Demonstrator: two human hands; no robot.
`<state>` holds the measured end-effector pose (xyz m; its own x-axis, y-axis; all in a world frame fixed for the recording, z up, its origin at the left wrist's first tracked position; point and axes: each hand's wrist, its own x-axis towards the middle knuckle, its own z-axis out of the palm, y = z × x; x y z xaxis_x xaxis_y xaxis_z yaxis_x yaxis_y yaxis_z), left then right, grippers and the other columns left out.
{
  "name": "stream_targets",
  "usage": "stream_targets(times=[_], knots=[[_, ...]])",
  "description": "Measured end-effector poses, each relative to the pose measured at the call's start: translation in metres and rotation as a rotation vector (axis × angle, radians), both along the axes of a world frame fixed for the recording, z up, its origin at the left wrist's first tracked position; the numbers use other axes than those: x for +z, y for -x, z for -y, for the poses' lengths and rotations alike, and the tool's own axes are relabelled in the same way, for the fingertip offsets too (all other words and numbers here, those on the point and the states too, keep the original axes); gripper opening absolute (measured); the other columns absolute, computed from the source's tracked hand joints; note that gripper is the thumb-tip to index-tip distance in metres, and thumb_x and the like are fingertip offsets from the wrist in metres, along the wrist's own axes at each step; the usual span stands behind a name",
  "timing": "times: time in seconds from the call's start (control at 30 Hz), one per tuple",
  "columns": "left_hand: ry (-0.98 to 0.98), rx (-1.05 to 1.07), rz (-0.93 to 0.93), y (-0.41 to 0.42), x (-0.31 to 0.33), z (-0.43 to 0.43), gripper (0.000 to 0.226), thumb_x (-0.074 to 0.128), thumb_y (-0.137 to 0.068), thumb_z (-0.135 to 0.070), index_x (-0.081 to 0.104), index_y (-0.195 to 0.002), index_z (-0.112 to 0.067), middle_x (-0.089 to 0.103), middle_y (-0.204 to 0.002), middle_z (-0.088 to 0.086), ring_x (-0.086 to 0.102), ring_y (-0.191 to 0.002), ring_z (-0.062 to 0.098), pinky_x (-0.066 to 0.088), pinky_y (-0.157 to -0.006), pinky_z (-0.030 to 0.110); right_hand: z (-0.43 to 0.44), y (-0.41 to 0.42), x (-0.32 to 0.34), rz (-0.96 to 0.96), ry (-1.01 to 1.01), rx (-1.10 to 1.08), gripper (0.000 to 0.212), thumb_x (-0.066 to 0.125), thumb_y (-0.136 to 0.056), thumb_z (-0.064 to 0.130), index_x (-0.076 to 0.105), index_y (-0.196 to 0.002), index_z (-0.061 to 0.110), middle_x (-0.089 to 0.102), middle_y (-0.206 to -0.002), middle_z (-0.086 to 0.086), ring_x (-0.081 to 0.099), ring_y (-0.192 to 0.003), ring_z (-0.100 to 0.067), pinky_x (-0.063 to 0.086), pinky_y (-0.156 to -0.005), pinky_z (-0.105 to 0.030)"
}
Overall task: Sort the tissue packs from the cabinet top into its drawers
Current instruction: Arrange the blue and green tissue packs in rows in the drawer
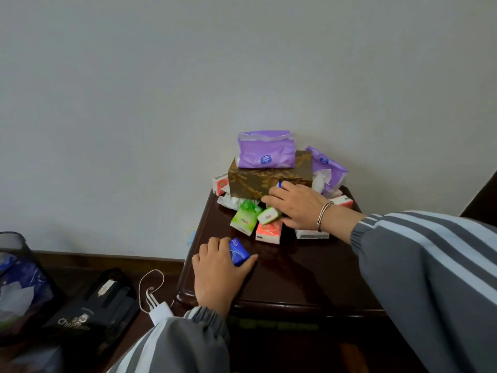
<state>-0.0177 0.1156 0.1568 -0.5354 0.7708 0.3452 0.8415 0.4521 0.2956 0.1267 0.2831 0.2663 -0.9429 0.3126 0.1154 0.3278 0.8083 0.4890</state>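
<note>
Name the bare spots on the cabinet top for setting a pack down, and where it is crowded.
The cabinet top is bare at the front, between the left hand gripping the blue pack, the right sleeve and the front edge. A strip runs along the left edge beside the green pack. The back is crowded around the gold tissue box.

the left hand (217, 273) gripped a blue pack (239, 251) on the dark cabinet top (295, 275). the right hand (295, 205) lay palm down over small packs before a gold box (258, 181), touching a white-and-green pack (268, 215); whether it gripped any was unclear. a purple pack (266, 152) sat on the box.
</note>
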Motion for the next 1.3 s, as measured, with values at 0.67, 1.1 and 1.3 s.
stream_targets(times=[0.67, 1.1, 1.3], knots=[[0.183, 0.009, 0.252, 0.016, 0.051, -0.081, 0.089, 0.066, -0.065, -0.067, 0.033, -0.126, -0.011, 0.062, -0.113, 0.007, 0.059, -0.106, 0.030, 0.046, -0.084, 0.040, 0.021, -0.035, -0.034, -1.331, 0.601, -0.238, 0.037, 0.066, -0.071, -0.005, 0.055, -0.105, 0.006, 0.054, -0.113, -0.013, 0.053, -0.102, -0.021, 0.045, -0.082, -0.014], [0.162, 0.071, 0.197, 0.021, 0.038, 0.004, 0.058, 0.067, -0.070, -0.052, 0.042, -0.109, -0.016, 0.055, -0.107, 0.006, 0.056, -0.099, 0.029, 0.048, -0.078, 0.040, 0.024, -0.004, -0.018, -0.828, 1.241, -0.976, 0.081, 0.081, -0.067, 0.022, 0.040, -0.134, 0.003, 0.051, -0.129, -0.013, 0.054, -0.115, -0.028, 0.050, -0.094, -0.039], [0.087, 0.100, 0.128, 0.009, 0.030, 0.009, 0.055, 0.063, -0.069, -0.052, 0.043, -0.107, -0.016, 0.054, -0.108, 0.005, 0.053, -0.102, 0.029, 0.045, -0.080, 0.042, 0.027, 0.019, 0.020, -0.178, 0.972, -0.926, 0.068, 0.077, -0.074, 0.026, 0.048, -0.131, 0.002, 0.057, -0.129, -0.014, 0.058, -0.115, -0.029, 0.049, -0.098, -0.040]])
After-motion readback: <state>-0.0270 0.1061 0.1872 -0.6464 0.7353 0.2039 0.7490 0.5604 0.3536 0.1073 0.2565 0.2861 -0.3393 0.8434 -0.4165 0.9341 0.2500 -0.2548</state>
